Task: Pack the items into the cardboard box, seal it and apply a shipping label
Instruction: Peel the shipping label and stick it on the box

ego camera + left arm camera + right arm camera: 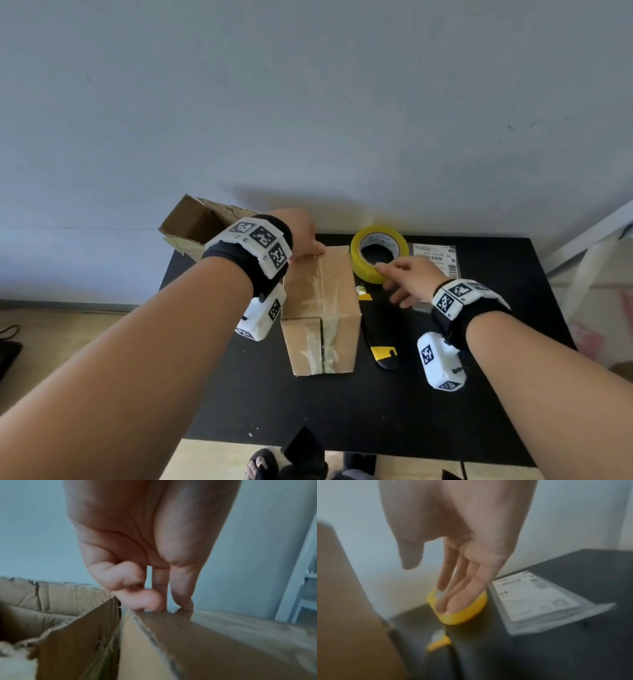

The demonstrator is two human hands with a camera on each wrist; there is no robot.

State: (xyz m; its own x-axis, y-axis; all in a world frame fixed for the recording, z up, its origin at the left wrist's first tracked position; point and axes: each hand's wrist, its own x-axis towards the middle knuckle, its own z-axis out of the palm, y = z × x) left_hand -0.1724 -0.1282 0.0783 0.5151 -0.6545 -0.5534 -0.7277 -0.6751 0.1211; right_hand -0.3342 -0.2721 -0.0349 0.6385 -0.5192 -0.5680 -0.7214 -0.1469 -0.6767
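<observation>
A closed cardboard box [320, 308] stands mid-table, with clear tape along its top seam and down the near face. My left hand [305, 241] is at its far left corner; in the left wrist view two straight fingertips [183, 604] press on the box's top edge [223, 649] while the outer fingers curl. My right hand [400, 277] reaches with straight fingers over a yellow tape roll [378, 253], fingertips [462, 599] at its rim [471, 616]. A shipping label [435, 257] in a clear pouch [534, 596] lies right of the roll.
A black and yellow utility knife [380, 342] lies on the black table [496, 394] just right of the box. A second, open cardboard box [191, 222] sits at the back left corner against the wall, touching the sealed one [68, 635]. My feet show below the table's near edge.
</observation>
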